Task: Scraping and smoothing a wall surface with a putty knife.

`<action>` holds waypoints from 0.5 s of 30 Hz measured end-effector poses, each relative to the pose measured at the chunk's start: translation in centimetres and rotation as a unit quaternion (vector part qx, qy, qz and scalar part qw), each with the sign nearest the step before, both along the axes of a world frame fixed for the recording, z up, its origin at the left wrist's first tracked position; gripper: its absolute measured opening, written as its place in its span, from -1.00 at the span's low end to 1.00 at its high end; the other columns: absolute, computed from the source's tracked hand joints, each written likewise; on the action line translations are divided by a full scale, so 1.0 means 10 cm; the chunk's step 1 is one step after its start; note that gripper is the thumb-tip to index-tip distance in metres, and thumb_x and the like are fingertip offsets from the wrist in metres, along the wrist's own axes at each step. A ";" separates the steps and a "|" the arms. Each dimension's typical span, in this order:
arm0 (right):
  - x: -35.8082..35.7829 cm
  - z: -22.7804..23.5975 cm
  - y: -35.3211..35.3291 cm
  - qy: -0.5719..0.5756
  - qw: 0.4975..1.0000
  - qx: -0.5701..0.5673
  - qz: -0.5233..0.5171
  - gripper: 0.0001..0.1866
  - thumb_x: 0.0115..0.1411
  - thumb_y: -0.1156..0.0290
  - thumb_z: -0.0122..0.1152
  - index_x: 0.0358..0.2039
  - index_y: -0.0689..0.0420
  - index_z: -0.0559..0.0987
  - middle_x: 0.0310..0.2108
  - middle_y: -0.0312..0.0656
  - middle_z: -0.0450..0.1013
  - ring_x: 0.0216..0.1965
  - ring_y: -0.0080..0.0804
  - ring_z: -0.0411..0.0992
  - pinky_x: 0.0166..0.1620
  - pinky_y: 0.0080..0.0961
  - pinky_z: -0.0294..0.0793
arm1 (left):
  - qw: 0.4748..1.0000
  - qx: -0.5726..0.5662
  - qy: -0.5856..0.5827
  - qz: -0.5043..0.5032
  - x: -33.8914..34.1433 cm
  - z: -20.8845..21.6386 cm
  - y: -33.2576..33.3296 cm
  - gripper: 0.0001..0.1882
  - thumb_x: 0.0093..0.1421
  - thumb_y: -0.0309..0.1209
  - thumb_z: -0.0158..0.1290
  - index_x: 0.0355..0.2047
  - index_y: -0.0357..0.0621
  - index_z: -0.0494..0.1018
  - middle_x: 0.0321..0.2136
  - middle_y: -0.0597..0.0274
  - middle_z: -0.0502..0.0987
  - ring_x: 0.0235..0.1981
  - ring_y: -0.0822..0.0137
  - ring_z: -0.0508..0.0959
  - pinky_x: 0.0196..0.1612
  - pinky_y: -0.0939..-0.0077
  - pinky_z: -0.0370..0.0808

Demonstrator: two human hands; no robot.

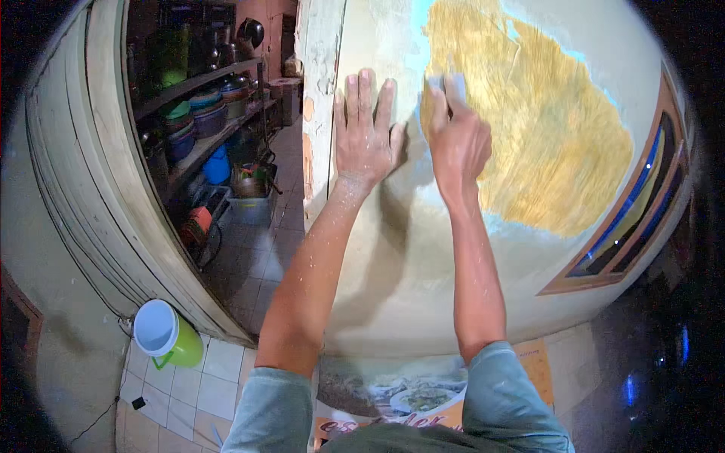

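A cream wall (385, 279) rises in front of me, with a large streaky yellow-brown patch (555, 143) edged in light blue. Flat on the wall, left of the patch, lies my left hand (365, 140), open with fingers spread and specked with white; it holds nothing. My right hand (461, 147) presses a small flat blue-grey piece (458, 83) to the patch's left edge. Its index and middle fingers stretch up over the piece, while the others curl in. The fingers cover much of the piece, so its exact kind cannot be made out.
Left of the wall, a worn white door frame (321, 106) borders a doorway with shelves of basins (208, 124) and pots. A green-and-white bucket (168, 336) stands on the tiles at lower left. A wooden-framed window (627, 204) is at right. A printed banner (408, 396) lies below me.
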State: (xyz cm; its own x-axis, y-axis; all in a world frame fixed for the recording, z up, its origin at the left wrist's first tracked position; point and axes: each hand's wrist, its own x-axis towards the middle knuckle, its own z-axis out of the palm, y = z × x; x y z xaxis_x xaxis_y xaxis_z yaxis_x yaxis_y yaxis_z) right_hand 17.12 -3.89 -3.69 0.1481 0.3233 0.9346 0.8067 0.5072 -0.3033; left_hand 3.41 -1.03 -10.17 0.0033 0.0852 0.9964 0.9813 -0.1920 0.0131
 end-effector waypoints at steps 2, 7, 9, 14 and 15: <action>0.05 -0.22 0.03 0.016 0.999 -0.022 0.022 -0.60 0.40 0.02 0.13 0.12 -0.12 0.67 -0.51 0.16 0.58 -0.41 0.23 0.59 -0.31 0.04 0.55 | 1.000 0.010 0.002 -0.015 0.00 0.01 0.00 -0.20 0.31 -0.12 0.09 0.50 -0.01 0.12 0.52 -0.16 -0.04 0.53 -0.18 -0.05 0.49 -0.18 -0.11; -0.04 0.27 -0.04 0.010 0.999 0.004 0.035 -0.63 0.41 0.07 0.10 -0.01 0.00 0.71 -0.52 0.10 0.58 -0.38 0.22 0.59 -0.28 0.02 0.55 | 0.999 0.027 0.007 -0.016 0.01 0.01 0.04 -0.23 0.32 -0.10 0.06 0.48 -0.02 0.15 0.51 -0.17 -0.02 0.52 -0.18 -0.03 0.49 -0.19 -0.10; -0.06 0.44 -0.07 0.010 1.000 -0.007 0.012 -0.61 0.39 0.05 0.14 -0.04 0.05 0.71 -0.45 0.19 0.58 -0.33 0.28 0.59 -0.24 0.03 0.56 | 1.000 0.023 0.001 -0.021 0.04 0.02 0.02 -0.23 0.32 -0.10 0.07 0.48 -0.02 0.16 0.51 -0.17 -0.01 0.52 -0.18 -0.02 0.49 -0.19 -0.10; -0.01 0.06 -0.08 0.028 0.997 -0.074 0.023 -0.58 0.35 0.02 0.20 -0.01 0.04 0.73 -0.37 0.24 0.59 -0.29 0.32 0.58 -0.20 0.04 0.56 | 1.000 0.017 0.007 -0.009 -0.02 0.01 0.01 -0.26 0.34 -0.10 0.05 0.47 -0.03 0.18 0.50 -0.18 0.01 0.51 -0.20 0.00 0.47 -0.20 -0.06; 0.00 0.05 -0.05 0.033 0.997 -0.070 0.031 -0.58 0.35 0.01 0.20 -0.02 0.05 0.73 -0.37 0.24 0.60 -0.28 0.32 0.57 -0.19 0.04 0.56 | 1.000 0.019 0.007 -0.010 -0.03 0.00 0.01 -0.26 0.34 -0.10 0.05 0.47 -0.03 0.18 0.50 -0.18 0.01 0.51 -0.20 0.00 0.47 -0.20 -0.06</action>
